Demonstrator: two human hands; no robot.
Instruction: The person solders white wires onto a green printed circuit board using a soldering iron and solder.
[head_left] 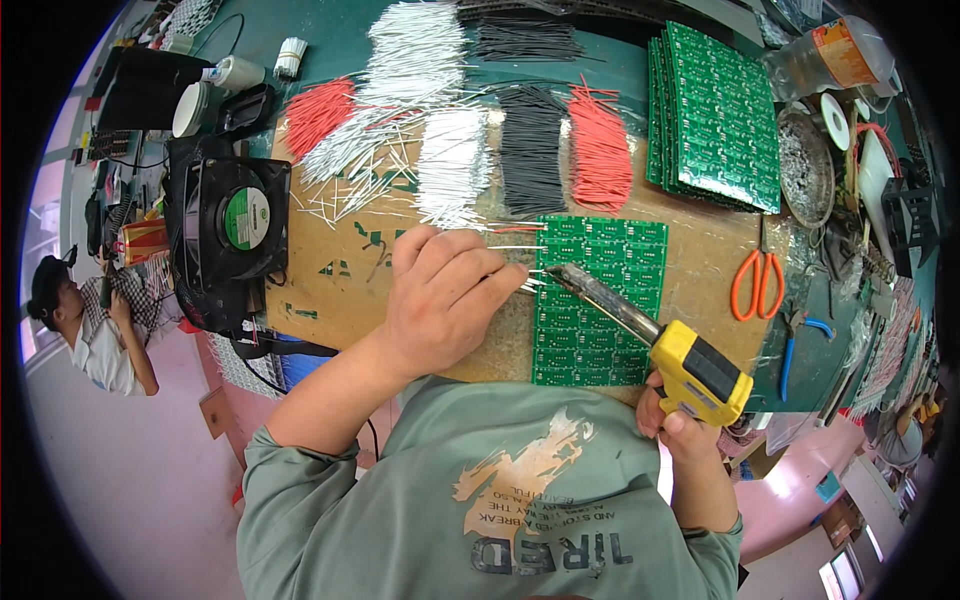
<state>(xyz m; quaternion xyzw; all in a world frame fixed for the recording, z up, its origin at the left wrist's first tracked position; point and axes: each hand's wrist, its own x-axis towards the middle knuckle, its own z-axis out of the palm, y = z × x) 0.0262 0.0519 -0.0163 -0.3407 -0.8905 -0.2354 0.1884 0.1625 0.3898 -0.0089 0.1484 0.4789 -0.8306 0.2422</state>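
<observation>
A green panel of circuit boards (590,350) lies flat on the brown work surface in front of me. My left hand (445,295) is at its left edge, thumb and index finger pinched on a thin white wire (535,272) whose end meets the board. In my right hand (675,415) is a yellow and black soldering gun (705,375), its grip wrapped by my fingers. The dark metal tip points left and touches or nearly touches the board by that wire's end. Other white and red wires stick out from the panel's upper left edge.
Bundles of white wires (450,165), black wires (530,150) and red wires (600,150) lie beyond the panel. A black fan (235,215) stands at left. Stacked green panels (715,115), orange-handled scissors (757,285) and blue-handled pliers (790,355) sit at right. Other people sit further off.
</observation>
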